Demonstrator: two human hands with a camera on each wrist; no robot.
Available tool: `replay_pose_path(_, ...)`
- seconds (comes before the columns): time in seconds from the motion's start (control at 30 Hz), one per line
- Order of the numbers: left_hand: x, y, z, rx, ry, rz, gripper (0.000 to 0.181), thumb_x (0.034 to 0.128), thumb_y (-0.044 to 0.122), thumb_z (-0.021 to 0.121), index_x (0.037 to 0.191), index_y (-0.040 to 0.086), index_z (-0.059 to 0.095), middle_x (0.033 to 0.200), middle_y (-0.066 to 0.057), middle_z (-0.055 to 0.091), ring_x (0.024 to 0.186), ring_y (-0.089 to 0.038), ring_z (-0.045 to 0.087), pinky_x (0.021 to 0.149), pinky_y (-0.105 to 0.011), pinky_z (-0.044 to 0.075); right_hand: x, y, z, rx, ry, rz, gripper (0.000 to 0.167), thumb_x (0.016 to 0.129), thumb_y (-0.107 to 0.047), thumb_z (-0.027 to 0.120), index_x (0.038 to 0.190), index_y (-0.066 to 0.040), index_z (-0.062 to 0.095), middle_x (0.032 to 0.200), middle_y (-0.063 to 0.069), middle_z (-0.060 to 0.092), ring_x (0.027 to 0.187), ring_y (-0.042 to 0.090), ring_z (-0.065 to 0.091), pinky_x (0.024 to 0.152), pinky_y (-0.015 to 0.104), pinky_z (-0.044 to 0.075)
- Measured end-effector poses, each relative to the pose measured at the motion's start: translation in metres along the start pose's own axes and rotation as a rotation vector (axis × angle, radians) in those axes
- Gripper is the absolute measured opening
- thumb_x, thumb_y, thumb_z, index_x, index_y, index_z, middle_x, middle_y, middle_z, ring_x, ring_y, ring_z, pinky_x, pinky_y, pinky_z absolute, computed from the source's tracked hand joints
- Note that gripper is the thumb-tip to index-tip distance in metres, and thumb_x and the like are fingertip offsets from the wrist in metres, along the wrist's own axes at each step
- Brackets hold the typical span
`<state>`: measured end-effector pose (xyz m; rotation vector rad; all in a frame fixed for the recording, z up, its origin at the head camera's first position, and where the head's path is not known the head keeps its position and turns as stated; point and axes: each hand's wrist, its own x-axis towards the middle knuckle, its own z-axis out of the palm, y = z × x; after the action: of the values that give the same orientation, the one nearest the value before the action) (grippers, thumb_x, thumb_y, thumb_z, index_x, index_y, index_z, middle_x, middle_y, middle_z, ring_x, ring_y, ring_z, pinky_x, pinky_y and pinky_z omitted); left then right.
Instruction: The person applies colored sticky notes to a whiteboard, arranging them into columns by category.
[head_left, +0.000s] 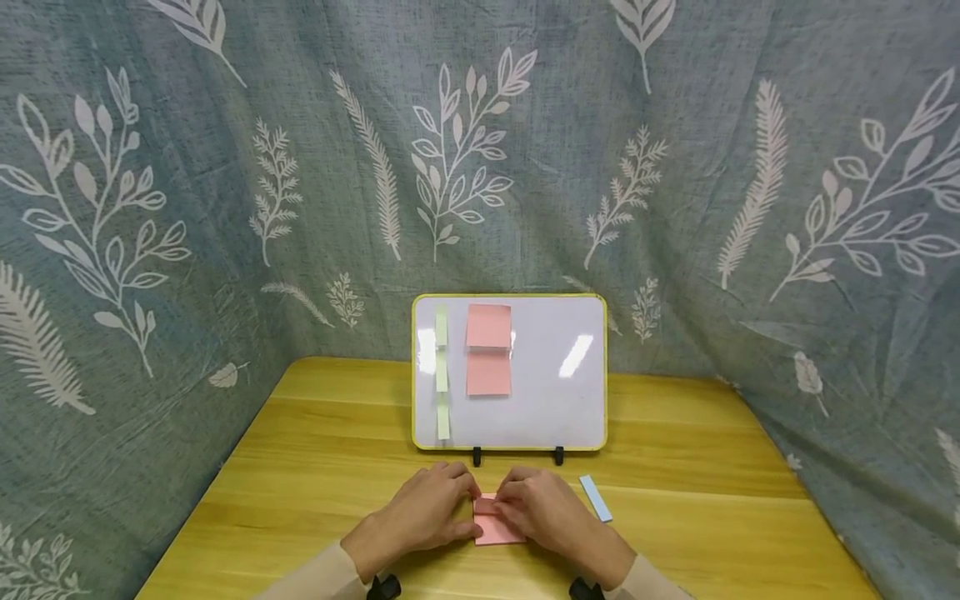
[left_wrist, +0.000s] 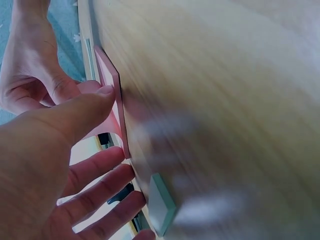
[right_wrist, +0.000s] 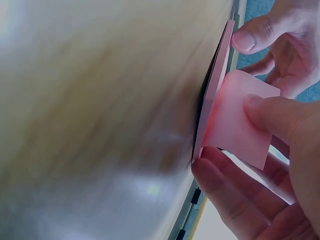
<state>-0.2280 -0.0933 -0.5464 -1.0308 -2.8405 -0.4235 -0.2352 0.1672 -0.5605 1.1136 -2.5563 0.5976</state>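
A pink sticky note pad (head_left: 500,533) lies on the table between my two hands. The right hand (head_left: 543,510) pinches the top pink sheet (right_wrist: 245,120) between thumb and fingers. That sheet curls up off the pad, its far edge raised, and still joins the pad along one side. My left hand (head_left: 429,507) touches the pad's left side, with its thumb (left_wrist: 95,107) on the pad and the other fingers stretched out toward the far corner. A small pale green pad (left_wrist: 162,205) lies near the left fingertips in the left wrist view; the hand hides it in the head view.
Behind the hands a yellow-framed whiteboard (head_left: 551,383) stands on black feet. It bears two pink notes (head_left: 489,326) and a column of light green strips (head_left: 442,371). A narrow light blue strip pad (head_left: 596,498) lies right of the right hand. Patterned cloth (head_left: 480,167) surrounds the wooden table (head_left: 315,450).
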Motion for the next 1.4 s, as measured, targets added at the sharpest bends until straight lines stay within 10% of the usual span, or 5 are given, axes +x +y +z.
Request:
replay_pose_path(1.0, 0.000, 0.001, 0.000, -0.031, 0.007, -0.042, 0.048, 0.0904, 0.052, 0.101, 0.121, 0.020, 0.082, 0.126, 0.005, 0.077, 0.113, -0.017, 0.070, 0.090, -0.040, 0.064, 0.008, 0.006, 0.001, 0.097, 0.061, 0.168, 0.016, 0.101, -0.005, 0.088, 0.091, -0.016, 0.082, 0.083, -0.009, 0.073, 0.072, -0.002, 0.051, 0.064, 0.016, 0.044)
replay_pose_path(1.4, 0.001, 0.001, 0.001, -0.032, 0.004, -0.067, 0.052, 0.0906, 0.054, 0.101, 0.124, 0.020, 0.080, 0.129, 0.005, 0.077, 0.117, -0.018, 0.070, 0.092, -0.042, 0.063, 0.007, 0.008, 0.002, 0.101, 0.101, 0.247, 0.015, 0.102, -0.007, 0.088, 0.091, -0.015, 0.081, 0.087, -0.004, 0.077, 0.076, -0.001, 0.062, 0.067, 0.019, 0.053)
